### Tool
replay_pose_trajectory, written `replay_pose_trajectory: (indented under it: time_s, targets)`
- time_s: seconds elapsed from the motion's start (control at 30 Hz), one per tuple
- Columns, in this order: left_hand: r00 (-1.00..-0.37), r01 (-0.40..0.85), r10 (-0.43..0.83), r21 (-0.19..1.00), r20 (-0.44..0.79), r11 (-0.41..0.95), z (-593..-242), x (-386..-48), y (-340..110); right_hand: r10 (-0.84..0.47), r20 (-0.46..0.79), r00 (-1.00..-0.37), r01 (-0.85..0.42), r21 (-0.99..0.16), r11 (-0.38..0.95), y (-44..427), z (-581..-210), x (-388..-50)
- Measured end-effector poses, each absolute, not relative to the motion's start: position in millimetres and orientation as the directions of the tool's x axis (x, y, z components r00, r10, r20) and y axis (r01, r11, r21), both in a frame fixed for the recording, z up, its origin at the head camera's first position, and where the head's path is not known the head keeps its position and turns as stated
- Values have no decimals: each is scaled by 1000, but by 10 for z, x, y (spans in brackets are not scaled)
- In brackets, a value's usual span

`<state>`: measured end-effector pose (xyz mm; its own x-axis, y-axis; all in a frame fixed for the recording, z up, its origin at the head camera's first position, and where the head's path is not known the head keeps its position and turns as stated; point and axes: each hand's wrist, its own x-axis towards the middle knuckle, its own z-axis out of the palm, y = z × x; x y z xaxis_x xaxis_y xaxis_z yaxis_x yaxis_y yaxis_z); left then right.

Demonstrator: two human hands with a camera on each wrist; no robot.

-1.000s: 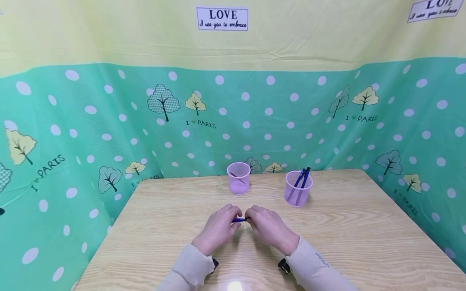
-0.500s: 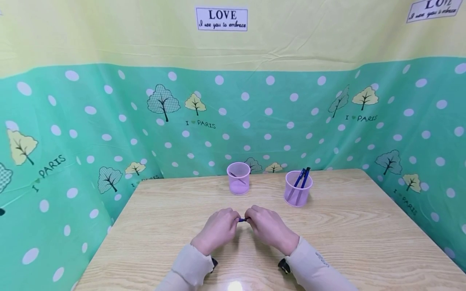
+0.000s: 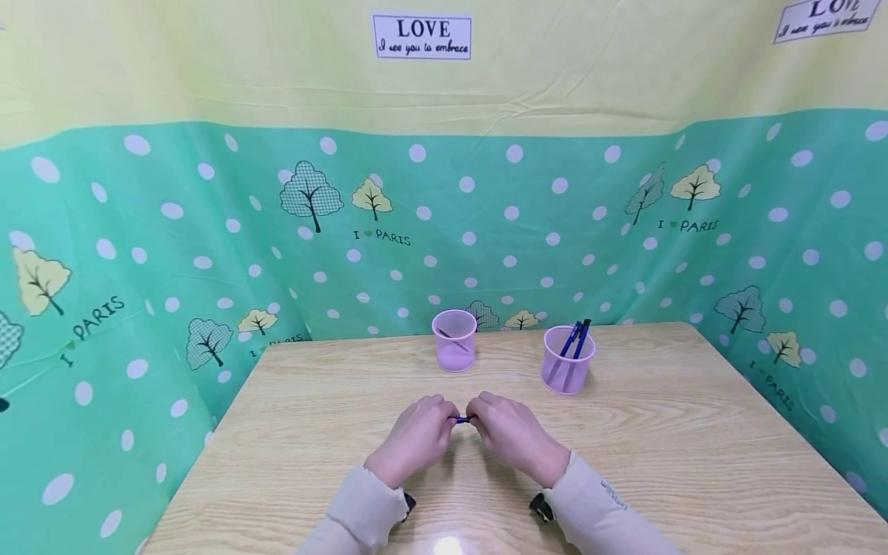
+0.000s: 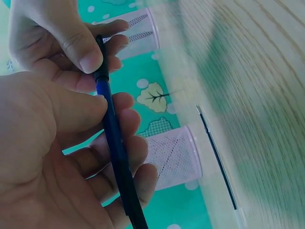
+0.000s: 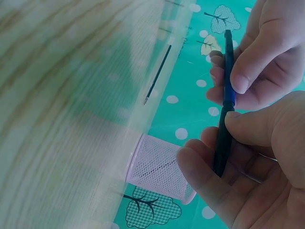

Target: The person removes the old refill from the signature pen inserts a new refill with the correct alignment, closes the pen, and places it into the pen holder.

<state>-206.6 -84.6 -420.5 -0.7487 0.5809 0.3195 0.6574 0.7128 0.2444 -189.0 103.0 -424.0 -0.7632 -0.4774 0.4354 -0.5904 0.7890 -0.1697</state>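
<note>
Over the near middle of the tabletop (image 3: 326, 401), a blue-and-black pen (image 4: 114, 129) is held crosswise between the two hands. The left hand (image 3: 416, 428) pinches the blue barrel (image 4: 109, 117) between thumb and curled fingers; the right hand (image 3: 509, 432) pinches the black grip section (image 5: 224, 138) the same way, so neither hand's fingers are spread. Barrel and grip section meet in line at the seam (whether screwed tight, I cannot tell).

A thin dark refill (image 4: 218, 157) lies loose on the tabletop, well apart from the pen; the wrist views show it, while I cannot make it out from the head. Farther off stand two pink mesh cups: the left cup (image 3: 455, 358) with a slim dark stick (image 3: 445, 333) leaning inside, and the right cup (image 3: 585, 368), a little nearer, with two pens (image 3: 583, 338) upright but tilted.

By my reading, the work on this pen is partway: its halves are together at the seam, yet a refill is lying outside it, and the pen is in neither cup. The two pens at the far right look whole, perhaps finished.
</note>
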Motion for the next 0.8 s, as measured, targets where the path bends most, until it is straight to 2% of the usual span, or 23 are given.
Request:
replay_pose_trajectory:
  time_s: [0.57,0.8]
  targets:
    - [-755,643,528,278,390,713,-4218,-2054,-835,-486,433,-759,-595,-161,787,1027,-4231,-1894]
    - [-768,633,524,311,368,709,-4212,-2050,-833,-485,423,-765,-592,-166,789,1025,-4231,-1900]
